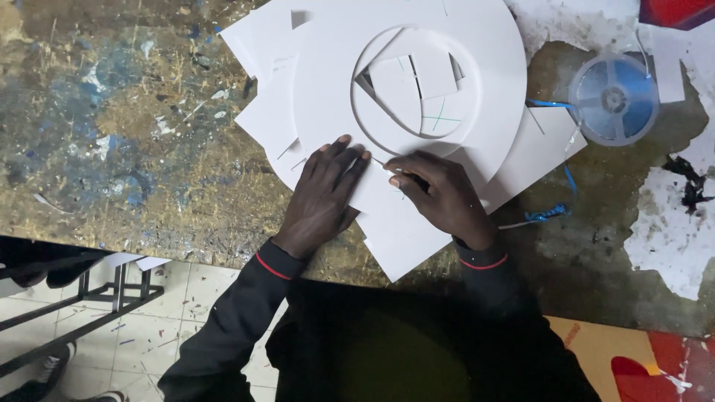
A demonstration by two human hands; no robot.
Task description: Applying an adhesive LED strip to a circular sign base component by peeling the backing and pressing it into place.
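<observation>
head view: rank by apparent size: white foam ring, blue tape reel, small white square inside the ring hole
1. White foam ring, clearly largest.
2. Blue tape reel.
3. Small white square, somewhat smaller than the reel, partly overlapping other offcuts, so its full extent is unsure.
All lie on the same tabletop, so camera nearness hardly skews this.

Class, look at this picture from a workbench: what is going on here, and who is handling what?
A person leans over a paint-stained workbench with a stack of white board pieces. The left hand lies flat on the large white ring, pressing its lower edge down. The right hand grips a thin tool, mostly hidden, with its tip against the ring's edge, close to the left fingertips. Smaller white squares show through the ring's round hole. A blue reel of tape sits to the right, apart from the boards.
</observation>
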